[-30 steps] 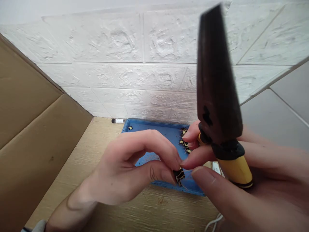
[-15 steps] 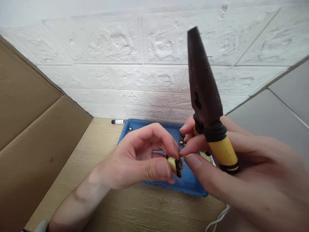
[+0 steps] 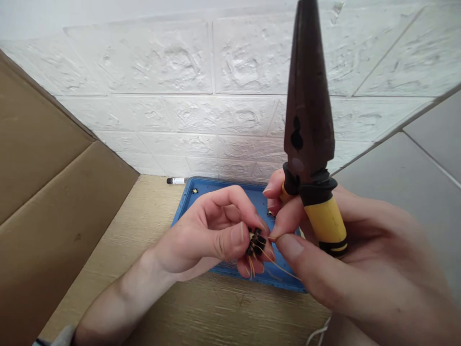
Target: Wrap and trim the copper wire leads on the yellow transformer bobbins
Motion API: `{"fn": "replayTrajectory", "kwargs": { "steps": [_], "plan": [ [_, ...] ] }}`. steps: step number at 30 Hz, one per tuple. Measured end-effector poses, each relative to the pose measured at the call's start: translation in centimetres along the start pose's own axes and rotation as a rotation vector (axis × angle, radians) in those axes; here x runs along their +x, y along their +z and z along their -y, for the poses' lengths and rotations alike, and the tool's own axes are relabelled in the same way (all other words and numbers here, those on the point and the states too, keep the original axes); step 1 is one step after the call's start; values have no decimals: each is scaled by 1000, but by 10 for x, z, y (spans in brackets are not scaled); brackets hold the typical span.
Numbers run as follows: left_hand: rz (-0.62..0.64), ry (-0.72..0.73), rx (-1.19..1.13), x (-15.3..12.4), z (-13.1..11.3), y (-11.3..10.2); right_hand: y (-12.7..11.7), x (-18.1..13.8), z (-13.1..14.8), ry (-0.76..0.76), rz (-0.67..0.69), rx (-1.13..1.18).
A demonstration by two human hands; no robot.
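My left hand pinches a small black coil component with yellow tape between thumb and fingers. Several thin copper-coloured wires stick out of it, some hanging below. My right hand carries combination pliers with dark jaws pointing up and yellow-and-black handles. Its thumb and index fingertip are also pressed together on a fine wire beside the component. The pliers' jaws touch nothing. Part of the component is hidden by my left fingers.
Under my hands lies a blue tray on a wooden tabletop. It holds a small coil component in its far left corner. A black-capped tube lies by the white brick-pattern wall. Cardboard stands at left; a white cable lies at lower right.
The coil component has turned in my left hand, so its wired side now shows. The pliers have swung more upright and higher as my right hand shifted slightly left.
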State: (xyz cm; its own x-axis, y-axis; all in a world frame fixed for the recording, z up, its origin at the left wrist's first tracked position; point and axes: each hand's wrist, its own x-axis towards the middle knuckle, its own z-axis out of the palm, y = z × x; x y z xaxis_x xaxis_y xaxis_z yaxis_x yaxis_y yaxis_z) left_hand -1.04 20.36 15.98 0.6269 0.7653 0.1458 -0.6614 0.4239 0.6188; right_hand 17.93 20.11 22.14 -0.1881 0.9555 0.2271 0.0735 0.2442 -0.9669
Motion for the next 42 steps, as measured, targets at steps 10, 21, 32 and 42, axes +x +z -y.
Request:
{"fn": "replayTrajectory", "kwargs": {
  "steps": [10, 21, 32, 42],
  "plan": [
    [-107, -155, -353, -6, 5, 17, -10, -2, -16, -103, 50, -44],
    [-204, -119, -340, -6, 4, 26, 2, 0, -15, -122, -17, -88],
    [-95, -13, -160, -5, 5, 20, -5, -10, -10, -161, 105, -8],
    [-215, 50, -64, -2, 2, 27, 2, 7, -10, -139, 76, -29]
  ]
}}
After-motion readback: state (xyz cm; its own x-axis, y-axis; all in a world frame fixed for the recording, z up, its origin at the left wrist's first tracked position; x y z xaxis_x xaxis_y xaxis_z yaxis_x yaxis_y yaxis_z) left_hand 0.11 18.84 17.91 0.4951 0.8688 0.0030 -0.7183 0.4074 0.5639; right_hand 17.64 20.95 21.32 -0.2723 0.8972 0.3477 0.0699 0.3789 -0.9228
